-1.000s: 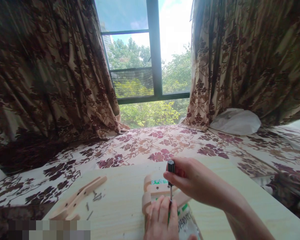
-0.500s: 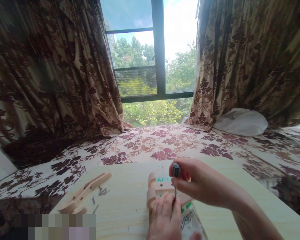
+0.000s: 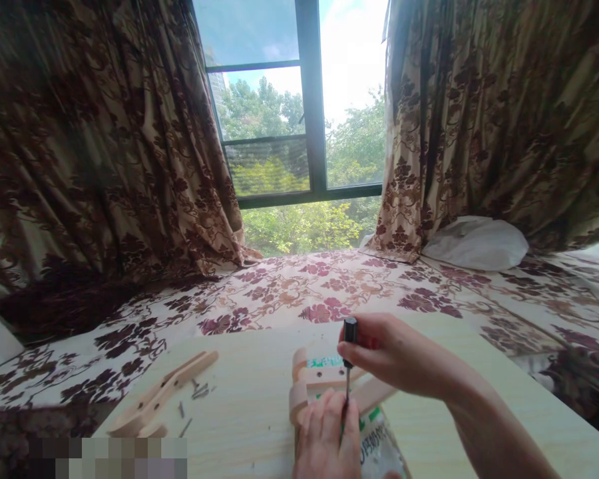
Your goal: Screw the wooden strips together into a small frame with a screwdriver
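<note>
At near centre on the pale wooden board [image 3: 244, 379], the right hand [image 3: 387, 346] grips the black-handled metal screwdriver [image 3: 349, 342] while the left hand [image 3: 328, 429], half-curled, its hold unclear, covers pale round-ended wooden pieces [image 3: 324, 377]; the step appears to be screwdriving, calling next for steady, upright alignment.

Screwdriver [image 3: 349, 332]: tip hidden among the fingers of the left hand [image 3: 327, 434], itself cut off by the lower edge. Bag [image 3: 379, 440]: partly covered, lettering too blurred to read. Desk [image 3: 239, 399]: lower-left part masked by coarse blocks.
</note>
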Demonstrator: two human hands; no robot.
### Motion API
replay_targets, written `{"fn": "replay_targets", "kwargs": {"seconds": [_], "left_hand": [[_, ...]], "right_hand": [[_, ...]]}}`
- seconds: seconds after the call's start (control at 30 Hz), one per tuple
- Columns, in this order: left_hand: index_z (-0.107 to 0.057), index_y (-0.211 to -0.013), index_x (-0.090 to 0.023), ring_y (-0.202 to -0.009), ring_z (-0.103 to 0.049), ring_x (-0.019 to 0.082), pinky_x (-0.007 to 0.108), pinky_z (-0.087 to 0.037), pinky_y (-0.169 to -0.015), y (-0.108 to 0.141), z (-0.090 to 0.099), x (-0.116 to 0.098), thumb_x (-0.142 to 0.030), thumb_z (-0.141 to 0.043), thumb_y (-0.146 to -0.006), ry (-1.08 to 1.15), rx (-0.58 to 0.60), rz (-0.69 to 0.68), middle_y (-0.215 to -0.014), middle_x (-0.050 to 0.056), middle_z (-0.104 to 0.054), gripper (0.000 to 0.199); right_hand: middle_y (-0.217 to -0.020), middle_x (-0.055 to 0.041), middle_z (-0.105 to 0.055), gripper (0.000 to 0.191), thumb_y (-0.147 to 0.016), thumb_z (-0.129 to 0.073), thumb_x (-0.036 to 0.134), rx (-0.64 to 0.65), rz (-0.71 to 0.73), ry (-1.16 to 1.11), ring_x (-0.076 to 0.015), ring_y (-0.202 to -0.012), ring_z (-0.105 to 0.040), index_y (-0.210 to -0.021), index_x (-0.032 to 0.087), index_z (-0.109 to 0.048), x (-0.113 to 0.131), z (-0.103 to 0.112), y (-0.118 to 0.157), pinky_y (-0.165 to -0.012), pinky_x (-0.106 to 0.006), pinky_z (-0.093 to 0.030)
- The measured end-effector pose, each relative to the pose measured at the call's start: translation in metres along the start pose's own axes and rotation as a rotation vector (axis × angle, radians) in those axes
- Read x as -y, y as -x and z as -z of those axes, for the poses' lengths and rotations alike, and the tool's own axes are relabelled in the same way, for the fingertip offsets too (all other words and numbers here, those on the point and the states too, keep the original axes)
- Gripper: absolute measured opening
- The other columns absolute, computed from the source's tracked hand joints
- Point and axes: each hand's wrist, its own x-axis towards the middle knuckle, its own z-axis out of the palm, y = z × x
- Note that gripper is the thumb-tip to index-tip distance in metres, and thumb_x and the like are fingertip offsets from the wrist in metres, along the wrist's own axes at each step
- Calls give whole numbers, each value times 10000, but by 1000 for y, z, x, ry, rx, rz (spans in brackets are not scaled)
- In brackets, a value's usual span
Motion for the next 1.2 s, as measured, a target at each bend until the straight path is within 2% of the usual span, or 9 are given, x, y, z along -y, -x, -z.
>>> {"fn": "replay_targets", "kwargs": {"seconds": [0.17,0.27,0.4,0.57,0.73,0.8,0.9,1.03,1.2], "left_hand": [[-572,-1173,-170,-1088,-585,262,401,-468,-917,0,3,-2,-509,-239,-930,-13,60,8,-1114,103,-650,533],[-593,-1134,-170,-1071,-594,266,410,-484,-891,-2,3,-7,-548,-202,-924,-32,29,43,-1101,108,-653,583],[-603,-1111,-166,-1058,-599,270,423,-490,-880,-4,3,-11,-559,-176,-923,-45,-18,78,-1095,115,-652,611],[-548,-1198,-148,-1117,-562,278,425,-482,-910,-2,7,-6,-517,-249,-929,-19,89,14,-1170,120,-615,546],[-500,-1263,-157,-1151,-535,291,441,-484,-911,0,9,-1,-522,-306,-916,-9,147,2,-1225,126,-582,540],[-489,-1278,-164,-1162,-527,286,433,-481,-920,1,10,0,-526,-343,-904,1,157,-7,-1238,118,-576,541],[-477,-1294,-179,-1176,-516,277,419,-478,-934,2,10,1,-544,-406,-880,14,171,-3,-1257,96,-569,556],[-476,-1302,-186,-1182,-509,285,428,-476,-934,1,11,0,-550,-401,-880,10,174,11,-1264,96,-562,562],[-513,-1265,-159,-1157,-523,289,437,-467,-935,-2,13,-4,-533,-331,-906,9,151,25,-1231,120,-578,550]], "right_hand": [[-617,52,-455,131,-841,-539,264,-2,-29,34,-94,-579,-384,-735,189,-517,3,4,2,-506,-215,-285],[-624,61,-456,99,-850,-535,247,17,-14,10,-86,-578,-384,-764,202,-517,7,8,5,-509,-202,-296],[-601,61,-436,183,-865,-522,264,-15,-5,33,-86,-569,-370,-701,199,-475,5,7,5,-500,-208,-279],[-569,57,-455,270,-854,-542,329,-119,-50,115,-90,-542,-381,-656,202,-409,4,1,0,-488,-228,-252],[-607,57,-476,165,-837,-546,272,-15,12,83,-86,-571,-401,-697,198,-501,9,2,3,-508,-218,-276],[-608,56,-460,178,-853,-522,266,20,31,52,-84,-573,-391,-690,195,-515,7,1,3,-505,-215,-273],[-580,53,-423,258,-858,-527,320,-23,5,39,-86,-556,-363,-645,190,-462,1,-3,-2,-490,-224,-248],[-564,54,-392,309,-839,-554,347,-88,-36,57,-88,-551,-338,-621,194,-397,-2,-7,-7,-486,-232,-230],[-603,56,-413,220,-847,-538,301,-1,23,8,-87,-575,-364,-675,200,-447,2,-5,-1,-492,-224,-237]]}}
